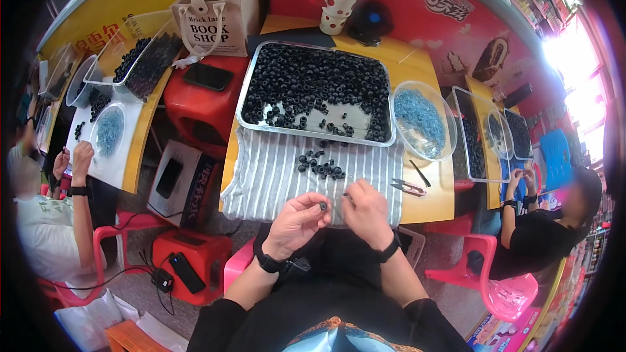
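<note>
Between the thumb and fingertips of my left hand (293, 221) is a small black ring-shaped part (323, 206), its hole showing. My right hand (366, 212) is closed in a pinch just to the right; what sits in its fingers is too small to make out. Both hands are over the near edge of a grey-and-white striped cloth (267, 169). Beyond them, a loose pile of black ring-shaped parts (321, 165) lies on the cloth. A metal tray (313, 132) full of the same parts stands behind. Thread snips (409, 187) lie to the right.
A clear bowl (450, 150) of thin blue pieces stands right of the tray, with a slim black tool (419, 173) near it. Co-workers sit left (52, 228) and right (548, 228). Red stools (189, 267) stand at left; one holds a phone (208, 77) beside a tote bag (225, 10).
</note>
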`<action>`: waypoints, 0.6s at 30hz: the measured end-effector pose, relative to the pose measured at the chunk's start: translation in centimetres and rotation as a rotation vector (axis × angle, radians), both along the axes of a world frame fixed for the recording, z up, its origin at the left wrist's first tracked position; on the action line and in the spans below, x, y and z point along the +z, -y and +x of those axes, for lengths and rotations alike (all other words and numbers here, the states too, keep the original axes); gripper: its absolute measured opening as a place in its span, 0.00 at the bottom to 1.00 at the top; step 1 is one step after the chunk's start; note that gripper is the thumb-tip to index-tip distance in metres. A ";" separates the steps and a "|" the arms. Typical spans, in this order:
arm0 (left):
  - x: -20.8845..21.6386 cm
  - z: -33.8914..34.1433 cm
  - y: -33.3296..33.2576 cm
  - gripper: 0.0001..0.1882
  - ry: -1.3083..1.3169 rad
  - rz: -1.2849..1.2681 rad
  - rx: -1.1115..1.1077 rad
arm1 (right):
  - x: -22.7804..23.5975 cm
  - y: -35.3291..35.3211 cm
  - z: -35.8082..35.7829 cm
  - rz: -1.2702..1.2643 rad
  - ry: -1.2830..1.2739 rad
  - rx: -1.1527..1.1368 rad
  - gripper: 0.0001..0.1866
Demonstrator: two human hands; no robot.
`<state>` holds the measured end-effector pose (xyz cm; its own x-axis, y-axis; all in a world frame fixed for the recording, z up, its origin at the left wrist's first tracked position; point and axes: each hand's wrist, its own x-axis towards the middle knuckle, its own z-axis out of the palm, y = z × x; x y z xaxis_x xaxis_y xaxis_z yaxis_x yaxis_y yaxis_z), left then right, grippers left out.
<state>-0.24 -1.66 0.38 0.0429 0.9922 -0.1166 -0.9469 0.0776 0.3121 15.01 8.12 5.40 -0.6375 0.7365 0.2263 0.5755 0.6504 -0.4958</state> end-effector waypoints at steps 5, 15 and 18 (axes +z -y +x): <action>-0.5 0.0 -0.2 0.11 -0.045 0.041 -0.022 | 0.5 -0.2 1.5 -0.062 0.191 -0.020 0.07; 0.1 0.3 -0.2 0.10 -0.057 0.015 -0.010 | -0.5 0.1 3.0 -0.215 -0.048 -0.064 0.08; -0.1 0.3 -0.2 0.10 -0.074 0.004 -0.006 | -0.8 0.7 2.6 -0.099 -0.050 -0.065 0.07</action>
